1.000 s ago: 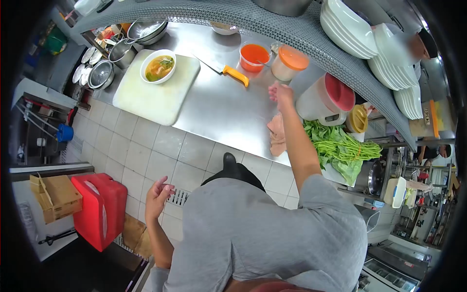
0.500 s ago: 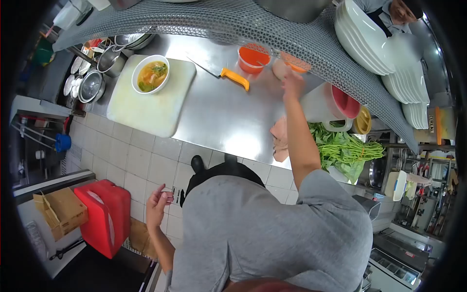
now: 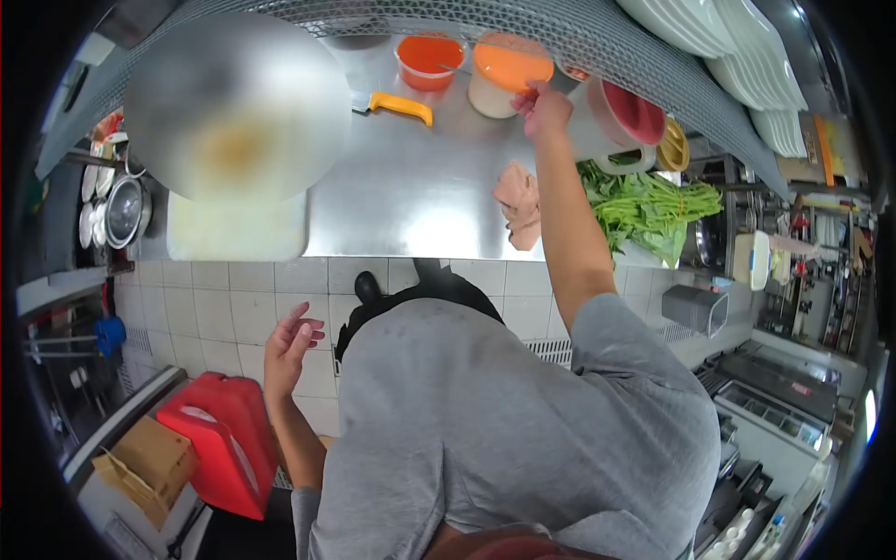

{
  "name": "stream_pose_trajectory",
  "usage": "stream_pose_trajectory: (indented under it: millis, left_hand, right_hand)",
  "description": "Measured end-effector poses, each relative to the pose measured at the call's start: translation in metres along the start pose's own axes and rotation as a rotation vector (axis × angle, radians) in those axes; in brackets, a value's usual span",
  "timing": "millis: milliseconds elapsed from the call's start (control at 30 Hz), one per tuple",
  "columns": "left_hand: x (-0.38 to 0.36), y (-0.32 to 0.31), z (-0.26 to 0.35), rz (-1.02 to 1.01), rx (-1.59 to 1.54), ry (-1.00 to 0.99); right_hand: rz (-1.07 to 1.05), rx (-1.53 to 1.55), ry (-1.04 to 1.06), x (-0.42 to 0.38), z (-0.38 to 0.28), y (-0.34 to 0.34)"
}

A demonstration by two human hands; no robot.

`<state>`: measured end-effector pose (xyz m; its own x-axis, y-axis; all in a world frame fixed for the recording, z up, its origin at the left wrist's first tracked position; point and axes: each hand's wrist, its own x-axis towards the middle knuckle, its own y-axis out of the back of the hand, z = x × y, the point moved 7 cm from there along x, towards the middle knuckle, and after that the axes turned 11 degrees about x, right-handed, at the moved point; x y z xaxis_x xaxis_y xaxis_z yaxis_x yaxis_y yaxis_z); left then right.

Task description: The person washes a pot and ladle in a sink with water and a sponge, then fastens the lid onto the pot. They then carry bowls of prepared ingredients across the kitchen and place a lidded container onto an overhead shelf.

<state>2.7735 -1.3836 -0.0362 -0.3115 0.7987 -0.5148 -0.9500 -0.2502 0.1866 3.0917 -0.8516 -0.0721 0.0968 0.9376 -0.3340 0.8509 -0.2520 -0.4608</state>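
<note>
My right hand (image 3: 546,110) reaches over the steel counter, its fingers curled together at the right edge of a pale tub with an orange top (image 3: 511,67). What the fingers hold, if anything, is hidden. My left hand (image 3: 292,350) hangs below the counter's front edge, fingers apart, holding nothing. Left of the tub stands a clear tub of red-orange liquid (image 3: 430,63) with a thin handle in it. A knife with a yellow handle (image 3: 401,106) lies nearby. A large blurred patch hides the soup bowl and much of the white cutting board (image 3: 238,231).
A crumpled pale pink piece (image 3: 519,205), cloth or meat, lies near the counter edge. Leafy greens (image 3: 653,207) and a white jug (image 3: 607,126) are to the right. Overhead runs a mesh-covered shelf with stacked white plates (image 3: 756,65). A red case (image 3: 224,439) stands behind me, left.
The view has shifted, and the co-worker is out of sight. My right hand now shows at the orange-topped tub's right side. A blur covers the soup bowl, which was visible before.
</note>
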Motion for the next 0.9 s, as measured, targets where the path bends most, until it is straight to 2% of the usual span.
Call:
stream_pose_trajectory:
  millis: [100,233,333,433,533,667,833,900]
  left_hand:
    - [0.022,-0.007,0.016,-0.111,0.033,-0.043]
    - [0.063,-0.030,0.035,-0.313,0.051,-0.135]
    - [0.096,-0.083,0.078,-0.424,0.150,-0.320]
    - [0.116,-0.161,0.124,-0.660,0.197,-0.435]
    - [0.097,-0.232,0.169,-0.925,0.246,-0.432]
    - [0.055,-0.334,0.167,-1.223,0.279,-0.437]
    - [-0.011,-0.466,0.164,-1.281,0.248,-0.607]
    - [-0.040,-0.529,0.169,-1.292,0.254,-0.702]
  right_hand:
    - [-0.001,-0.052,0.120,-0.066,-0.014,0.021]
    - [0.018,-0.130,0.138,-0.161,-0.029,0.053]
    - [0.014,-0.201,0.146,-0.231,-0.044,0.084]
    - [0.045,-0.252,0.187,-0.300,-0.069,0.119]
    - [0.031,-0.305,0.255,-0.357,-0.091,0.157]
    - [0.112,-0.491,0.353,-0.437,-0.125,0.218]
    - [0.205,-1.169,0.817,-0.520,-0.198,0.272]
    - [0.291,-1.181,0.908,-0.537,-0.218,0.315]
